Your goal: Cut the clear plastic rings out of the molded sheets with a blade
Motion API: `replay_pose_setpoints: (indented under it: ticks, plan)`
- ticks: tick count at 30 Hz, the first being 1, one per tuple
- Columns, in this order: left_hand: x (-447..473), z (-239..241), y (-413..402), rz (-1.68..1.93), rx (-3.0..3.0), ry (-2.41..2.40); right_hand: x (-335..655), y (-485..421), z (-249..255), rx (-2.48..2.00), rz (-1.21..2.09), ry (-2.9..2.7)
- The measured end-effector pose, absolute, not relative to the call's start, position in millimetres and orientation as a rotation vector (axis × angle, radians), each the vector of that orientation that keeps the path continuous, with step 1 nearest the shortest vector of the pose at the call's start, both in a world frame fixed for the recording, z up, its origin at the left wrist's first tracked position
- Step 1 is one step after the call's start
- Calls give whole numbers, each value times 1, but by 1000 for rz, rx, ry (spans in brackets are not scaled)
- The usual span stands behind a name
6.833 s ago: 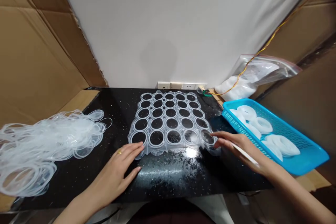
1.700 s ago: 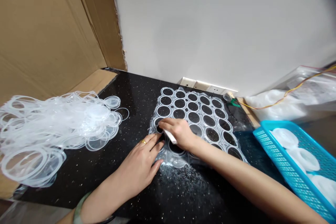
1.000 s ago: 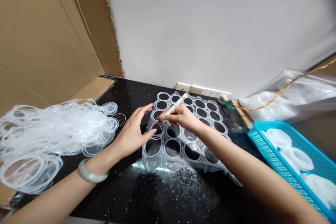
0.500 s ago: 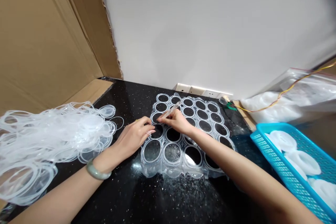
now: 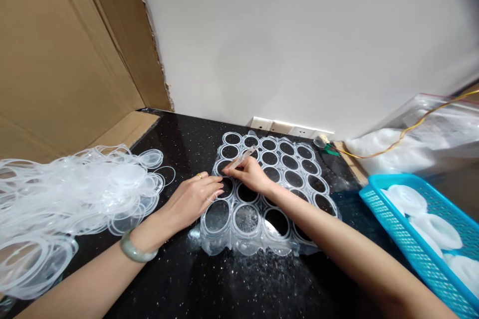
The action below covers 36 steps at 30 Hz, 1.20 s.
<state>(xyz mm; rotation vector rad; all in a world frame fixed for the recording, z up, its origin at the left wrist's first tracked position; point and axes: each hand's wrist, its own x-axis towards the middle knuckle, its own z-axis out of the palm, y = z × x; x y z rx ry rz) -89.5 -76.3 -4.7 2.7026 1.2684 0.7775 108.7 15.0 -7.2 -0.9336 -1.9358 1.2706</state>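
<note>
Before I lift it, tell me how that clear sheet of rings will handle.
The clear ring sheet probably flops: its near edge looks thin and wavy. Likely light: mostly holes. It may slide on the glossy black countertop.

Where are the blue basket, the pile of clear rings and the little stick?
blue basket (image 5: 385, 217), head view, left wall.
pile of clear rings (image 5: 75, 184), head view, heap's middle.
little stick (image 5: 245, 157), head view, upper part.

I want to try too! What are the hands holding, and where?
Right hand pinches a thin pale stick near its lower end; left hand just presses the ring sheet.
</note>
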Motion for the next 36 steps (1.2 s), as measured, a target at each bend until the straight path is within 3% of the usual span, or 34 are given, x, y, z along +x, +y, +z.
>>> replay_pose_setpoints:
  ticks: [7,17,21,30,36]
  plan:
    - [-86,-3,-77,751,2741,1273,108,8,-4,-872,1150,-2008]
    - [-88,-1,-78,703,2582,1329,111,10,2,-792,173,-2625]
    - [-89,-2,-79,703,2556,1348,109,49,28,-984,27,-2451]
    - [-90,-3,-79,686,2536,1358,120,119,63,-1241,443,-1686]
    - [-90,-1,-78,770,2405,1425,118,98,66,-1018,951,-1953]
